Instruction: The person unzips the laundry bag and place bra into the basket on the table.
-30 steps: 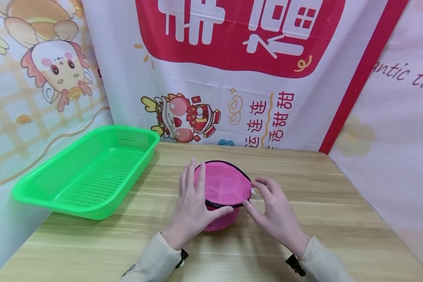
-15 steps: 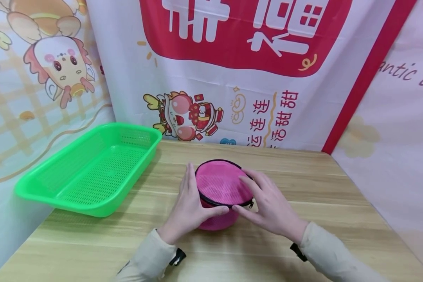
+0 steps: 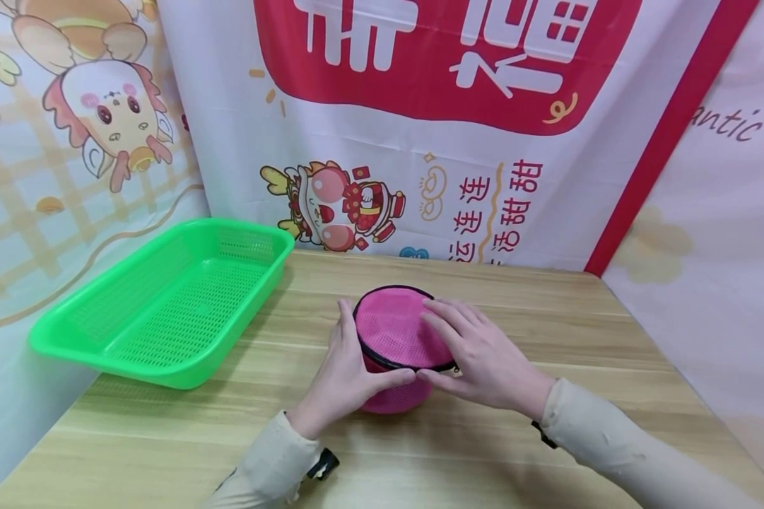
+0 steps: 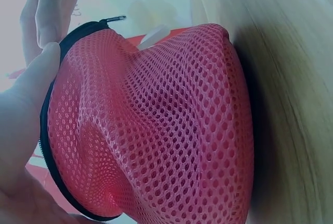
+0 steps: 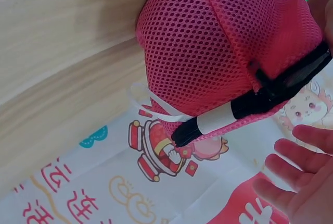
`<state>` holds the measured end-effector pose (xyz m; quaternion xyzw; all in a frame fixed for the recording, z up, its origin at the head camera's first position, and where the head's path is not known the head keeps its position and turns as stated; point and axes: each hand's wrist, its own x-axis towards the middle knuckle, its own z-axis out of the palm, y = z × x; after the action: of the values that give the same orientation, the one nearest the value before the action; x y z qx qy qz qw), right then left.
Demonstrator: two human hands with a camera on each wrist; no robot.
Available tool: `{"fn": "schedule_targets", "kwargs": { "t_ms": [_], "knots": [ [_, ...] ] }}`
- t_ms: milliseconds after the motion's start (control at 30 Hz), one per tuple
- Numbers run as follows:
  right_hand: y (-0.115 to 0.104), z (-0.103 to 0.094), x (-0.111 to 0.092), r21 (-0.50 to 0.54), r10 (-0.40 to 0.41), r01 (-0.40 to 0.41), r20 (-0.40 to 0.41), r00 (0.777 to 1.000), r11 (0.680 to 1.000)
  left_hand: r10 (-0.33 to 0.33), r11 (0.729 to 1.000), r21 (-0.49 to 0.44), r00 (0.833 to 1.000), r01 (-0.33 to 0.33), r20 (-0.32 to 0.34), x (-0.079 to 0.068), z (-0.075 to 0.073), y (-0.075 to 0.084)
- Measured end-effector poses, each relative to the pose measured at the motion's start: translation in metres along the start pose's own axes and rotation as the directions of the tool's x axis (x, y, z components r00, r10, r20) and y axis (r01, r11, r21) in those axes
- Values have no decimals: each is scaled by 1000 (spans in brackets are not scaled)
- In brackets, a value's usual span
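A round pink mesh laundry bag [image 3: 397,325] with a black zip rim stands upright on the table, its side mesh [image 4: 171,109] dented in the left wrist view. My left hand [image 3: 340,378] holds its near left rim, the thumb along the front and the fingers along the left side. On the right, my right hand [image 3: 477,353] has its thumb tip at the front rim beside the left thumb. Its fingers reach over the lid, and show loose and apart from the mesh in the right wrist view. A zip pull [image 4: 115,19] sticks out from the rim.
A green perforated plastic basket [image 3: 184,304] stands at the left of the wooden table [image 3: 547,452]. Printed cloths [image 3: 331,127] hang behind and at both sides. A white loop [image 5: 151,104] and a white label [image 5: 216,118] show on the bag.
My right hand has moved left from the bag's right side, its fingers now over the lid and its thumb beside the left thumb. The lid has become rounder, and the left fingers sit slightly lower.
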<state>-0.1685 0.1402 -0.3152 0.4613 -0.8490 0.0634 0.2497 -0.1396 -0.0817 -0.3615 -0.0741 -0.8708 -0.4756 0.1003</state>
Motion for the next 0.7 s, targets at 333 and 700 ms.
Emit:
{"fn": "schedule_targets", "kwargs": {
  "t_ms": [333, 700],
  "knots": [
    [-2, 1, 6, -16, -86, 87, 41, 995, 996, -29, 999, -25, 999, 30, 23, 0, -1, 0],
    [-5, 5, 8, -6, -134, 134, -15, 991, 991, -7, 998, -59, 1000, 9, 30, 1, -2, -2]
  ]
}}
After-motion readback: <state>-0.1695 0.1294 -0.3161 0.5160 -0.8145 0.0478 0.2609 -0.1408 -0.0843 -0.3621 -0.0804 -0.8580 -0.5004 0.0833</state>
